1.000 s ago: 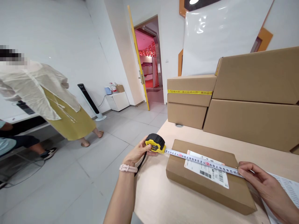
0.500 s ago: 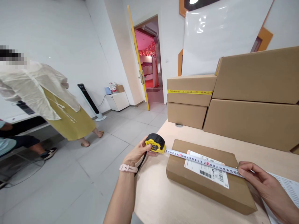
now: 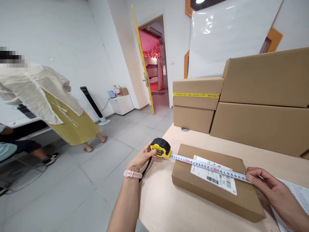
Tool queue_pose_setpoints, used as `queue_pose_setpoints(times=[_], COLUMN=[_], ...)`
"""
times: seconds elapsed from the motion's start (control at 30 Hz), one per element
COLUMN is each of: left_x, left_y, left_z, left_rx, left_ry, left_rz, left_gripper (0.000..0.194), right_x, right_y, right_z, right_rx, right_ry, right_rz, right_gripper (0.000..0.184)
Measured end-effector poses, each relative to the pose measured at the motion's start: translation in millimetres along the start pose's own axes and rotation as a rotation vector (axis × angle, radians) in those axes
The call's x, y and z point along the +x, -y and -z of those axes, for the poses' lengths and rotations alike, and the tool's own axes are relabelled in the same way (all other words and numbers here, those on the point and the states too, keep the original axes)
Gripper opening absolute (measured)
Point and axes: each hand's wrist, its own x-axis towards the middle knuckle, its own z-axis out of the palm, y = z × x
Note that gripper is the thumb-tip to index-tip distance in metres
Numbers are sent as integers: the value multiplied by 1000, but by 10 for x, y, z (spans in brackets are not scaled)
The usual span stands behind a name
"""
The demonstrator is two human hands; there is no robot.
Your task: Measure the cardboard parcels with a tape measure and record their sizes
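On the worktop, a flat box lies near the left edge, a tape measure drawn out along its top.
We see stacked cartons blocking the worktop's far side, the larger ones cut off at the right of the view. Beyond the left edge, a standing person has a pixelated head and a seated person is cut off. A printed sheet beside the box is partly hidden by our right hand, its print illegible. Our left hand wraps around the tape measure at the left edge; our right pinches the blade at the box's right end, hiding its tip. The blade covers part of the label. A round grey insert shows near the far-left corner.
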Motion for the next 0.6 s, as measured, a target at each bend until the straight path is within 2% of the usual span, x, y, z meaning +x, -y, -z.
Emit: queue_pose_setpoints(times=[0.47, 0.6], left_x=[3, 4], left_y=[4, -1], left_z=[7, 2], left_rx=[5, 4], left_ry=[13, 14], left_rz=[-3, -1], left_gripper=[74, 73], right_x=[2, -4], right_y=[-23, 5], right_z=[3, 1], right_rx=[21, 11], right_ry=[30, -4], right_rz=[-19, 0], right_gripper=[33, 34])
